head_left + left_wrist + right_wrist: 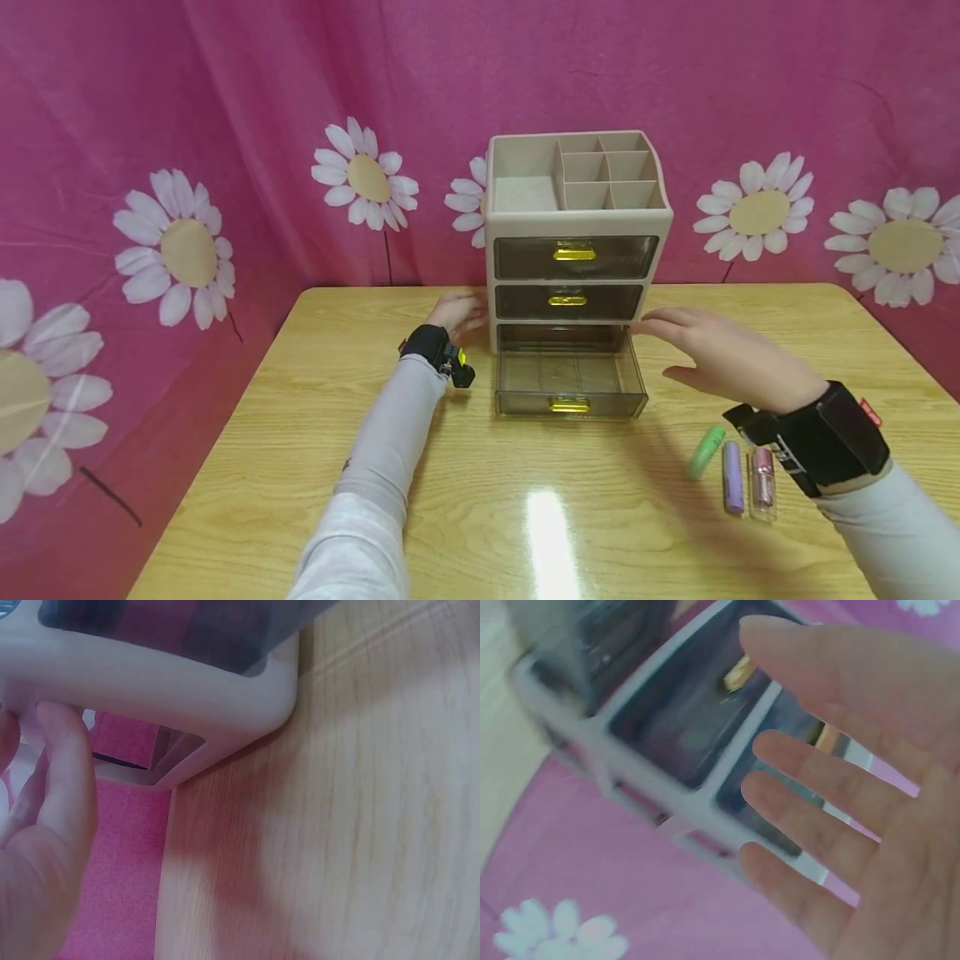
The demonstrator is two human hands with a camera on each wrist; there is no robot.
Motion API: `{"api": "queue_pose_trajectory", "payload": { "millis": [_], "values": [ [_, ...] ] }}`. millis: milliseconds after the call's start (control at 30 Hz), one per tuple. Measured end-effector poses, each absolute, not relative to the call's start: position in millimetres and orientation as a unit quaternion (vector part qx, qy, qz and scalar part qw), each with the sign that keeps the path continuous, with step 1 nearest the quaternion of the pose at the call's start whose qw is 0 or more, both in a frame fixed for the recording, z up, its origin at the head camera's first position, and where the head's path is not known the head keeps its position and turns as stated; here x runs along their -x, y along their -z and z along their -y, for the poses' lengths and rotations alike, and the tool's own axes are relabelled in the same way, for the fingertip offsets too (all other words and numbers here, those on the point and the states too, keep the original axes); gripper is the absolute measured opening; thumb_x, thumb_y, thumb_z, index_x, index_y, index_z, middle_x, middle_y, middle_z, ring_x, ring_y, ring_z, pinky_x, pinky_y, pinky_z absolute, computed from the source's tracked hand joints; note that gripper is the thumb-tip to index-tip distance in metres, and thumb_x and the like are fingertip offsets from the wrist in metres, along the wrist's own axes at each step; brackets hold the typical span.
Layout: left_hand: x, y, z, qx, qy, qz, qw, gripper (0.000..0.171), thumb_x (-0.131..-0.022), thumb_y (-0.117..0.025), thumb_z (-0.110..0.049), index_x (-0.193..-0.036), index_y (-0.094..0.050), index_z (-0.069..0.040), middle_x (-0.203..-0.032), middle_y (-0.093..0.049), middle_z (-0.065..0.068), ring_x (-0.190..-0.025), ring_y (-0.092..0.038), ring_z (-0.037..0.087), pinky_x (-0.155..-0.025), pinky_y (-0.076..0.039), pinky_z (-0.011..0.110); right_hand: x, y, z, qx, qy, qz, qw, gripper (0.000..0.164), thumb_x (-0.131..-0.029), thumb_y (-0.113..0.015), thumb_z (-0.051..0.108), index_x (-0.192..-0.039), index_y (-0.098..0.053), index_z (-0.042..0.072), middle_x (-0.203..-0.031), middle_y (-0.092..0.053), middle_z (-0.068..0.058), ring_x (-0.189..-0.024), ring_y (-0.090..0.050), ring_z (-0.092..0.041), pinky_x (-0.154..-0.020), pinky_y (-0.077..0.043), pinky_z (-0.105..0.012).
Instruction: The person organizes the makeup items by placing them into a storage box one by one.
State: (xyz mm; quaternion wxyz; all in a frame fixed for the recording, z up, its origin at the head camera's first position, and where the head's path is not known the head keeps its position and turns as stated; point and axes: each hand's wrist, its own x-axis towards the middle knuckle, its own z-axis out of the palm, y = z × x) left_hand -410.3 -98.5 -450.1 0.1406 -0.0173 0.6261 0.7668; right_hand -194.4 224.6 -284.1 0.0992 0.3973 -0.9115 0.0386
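Observation:
A cream drawer organizer (517, 218) stands at the back of the table, its dark see-through drawers fitted with gold handles. The bottom drawer (525, 406) is pulled out, and nothing lies inside it. My left hand (457, 313) rests against the organizer's left side; in the left wrist view its fingertips touch the cream side wall (142, 679) beside a cut-out. To the right of the pulled-out drawer, my right hand (723, 357) is raised with fingers extended, holding nothing. The right wrist view shows its spread fingers in front of the drawers (686, 727).
Below my right hand lie a green tube (707, 452), a purple tube (733, 477) and a clear tube with a pink cap (762, 479). Divided compartments (585, 167) top the organizer. A pink curtain (420, 67) with daisies hangs behind the wooden table (480, 517).

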Motion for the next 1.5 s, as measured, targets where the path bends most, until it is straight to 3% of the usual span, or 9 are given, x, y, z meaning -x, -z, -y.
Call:
{"api": "queue_pose_trajectory", "payload": {
  "millis": [67,233,467,533,633,900,1133,1233,1500],
  "values": [
    [418.4,458.7,97.6,0.020,-0.767,-0.626,0.137,0.030,-0.086,-0.058,-0.002,-0.116,-0.057,0.002,-0.109,-0.059,0.015,-0.097,-0.059,0.025,-0.081,-0.053,0.031,190.4,290.9,-237.5,-0.391,-0.040,0.912,0.115,0.058,-0.063,-0.080,0.000,-0.117,-0.057,0.002,-0.112,-0.057,-0.015,-0.103,-0.055,-0.033,-0.083,-0.049,-0.048],
    [385.0,422.4,88.3,0.058,-0.746,-0.649,0.136,0.034,-0.091,-0.049,0.002,-0.125,-0.050,0.006,-0.120,-0.053,0.019,-0.108,-0.054,0.028,-0.093,-0.047,0.035,181.1,312.6,-264.1,-0.377,-0.032,0.919,0.108,0.051,-0.058,-0.082,-0.003,-0.105,-0.063,0.004,-0.103,-0.059,-0.011,-0.095,-0.057,-0.030,-0.076,-0.052,-0.043],
    [441.9,481.0,102.8,0.011,-0.767,-0.625,0.143,0.030,-0.086,-0.058,-0.001,-0.115,-0.057,0.003,-0.105,-0.060,0.017,-0.093,-0.060,0.025,-0.078,-0.054,0.031,174.4,352.1,-282.2,-0.367,-0.071,0.928,-0.018,0.041,-0.064,-0.077,-0.005,-0.102,-0.064,0.008,-0.103,-0.057,-0.006,-0.095,-0.056,-0.029,-0.072,-0.053,-0.036],
    [443.7,483.8,101.8,0.025,-0.761,-0.632,0.142,0.033,-0.088,-0.056,-0.002,-0.120,-0.055,0.001,-0.111,-0.058,0.015,-0.098,-0.058,0.025,-0.082,-0.053,0.032,174.5,360.7,-283.3,-0.372,-0.090,0.923,-0.046,0.037,-0.067,-0.076,-0.003,-0.100,-0.065,0.011,-0.100,-0.056,-0.003,-0.091,-0.056,-0.025,-0.070,-0.053,-0.033],
    [446.4,487.7,102.3,0.024,-0.760,-0.634,0.139,0.032,-0.087,-0.056,-0.002,-0.119,-0.055,0.002,-0.107,-0.058,0.016,-0.094,-0.059,0.026,-0.079,-0.054,0.032,175.8,370.4,-283.6,-0.378,-0.119,0.914,-0.082,0.031,-0.069,-0.075,0.001,-0.095,-0.067,0.015,-0.094,-0.056,0.002,-0.084,-0.055,-0.016,-0.066,-0.053,-0.028],
    [492.9,535.5,107.6,0.035,-0.764,-0.629,0.143,0.035,-0.084,-0.063,-0.006,-0.119,-0.057,-0.003,-0.111,-0.058,0.014,-0.099,-0.059,0.026,-0.083,-0.052,0.036,181.0,386.0,-285.0,-0.392,-0.152,0.900,-0.113,0.020,-0.069,-0.077,0.012,-0.084,-0.065,0.018,-0.086,-0.054,0.008,-0.077,-0.050,-0.004,-0.063,-0.051,-0.024],
    [421.6,461.7,97.7,0.021,-0.760,-0.635,0.136,0.030,-0.087,-0.056,-0.002,-0.117,-0.058,0.003,-0.108,-0.061,0.016,-0.097,-0.060,0.025,-0.085,-0.052,0.033,182.7,389.3,-284.3,-0.400,-0.141,0.900,-0.103,0.024,-0.070,-0.075,0.004,-0.076,-0.059,0.022,-0.077,-0.047,0.011,-0.070,-0.043,-0.003,-0.058,-0.041,-0.018],
    [434.5,474.8,102.3,0.004,-0.765,-0.629,0.138,0.028,-0.086,-0.058,-0.003,-0.114,-0.060,0.003,-0.103,-0.062,0.016,-0.092,-0.061,0.024,-0.077,-0.054,0.031,183.5,390.6,-282.7,-0.397,-0.138,0.902,-0.102,0.024,-0.072,-0.075,0.009,-0.071,-0.055,0.023,-0.073,-0.042,0.011,-0.068,-0.040,-0.003,-0.057,-0.035,-0.016],
    [441.3,482.6,103.5,0.010,-0.764,-0.630,0.138,0.028,-0.085,-0.059,-0.003,-0.113,-0.061,-0.001,-0.105,-0.062,0.014,-0.093,-0.061,0.024,-0.078,-0.054,0.031,185.0,394.7,-281.0,-0.381,-0.148,0.906,-0.112,0.025,-0.072,-0.074,0.010,-0.068,-0.052,0.022,-0.072,-0.040,0.011,-0.067,-0.038,-0.003,-0.056,-0.032,-0.017]
  ]
}}
